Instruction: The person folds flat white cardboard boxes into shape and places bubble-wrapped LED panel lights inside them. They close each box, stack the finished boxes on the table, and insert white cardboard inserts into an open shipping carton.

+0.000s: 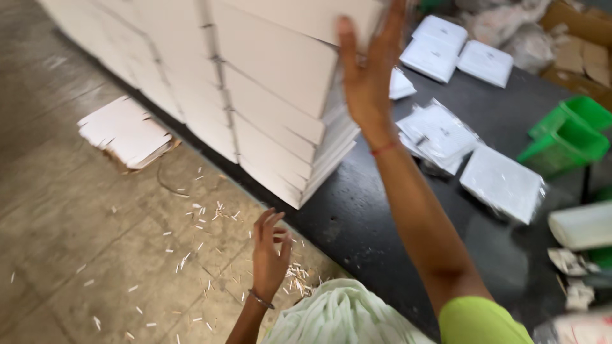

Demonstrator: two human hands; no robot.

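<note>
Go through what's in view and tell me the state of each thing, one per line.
Right hand: raised, open, palm against the top box.
Left hand: low over the floor, fingers loosely curled, holding nothing.
Box stack: piled high on the table edge, boxes closed.
Flat cardboard: lying on the floor.
Packets: sealed in clear wrap, lying flat on the black table.
Green bin: tipped over.

Head-worn view, steeply downward, close

tall stack of white boxes (268, 95) blocking table's (357, 216) left edge; plastic-wrapped packets (503, 181) and green bin (567, 137) crowding right; bare strip lying open between.
</note>
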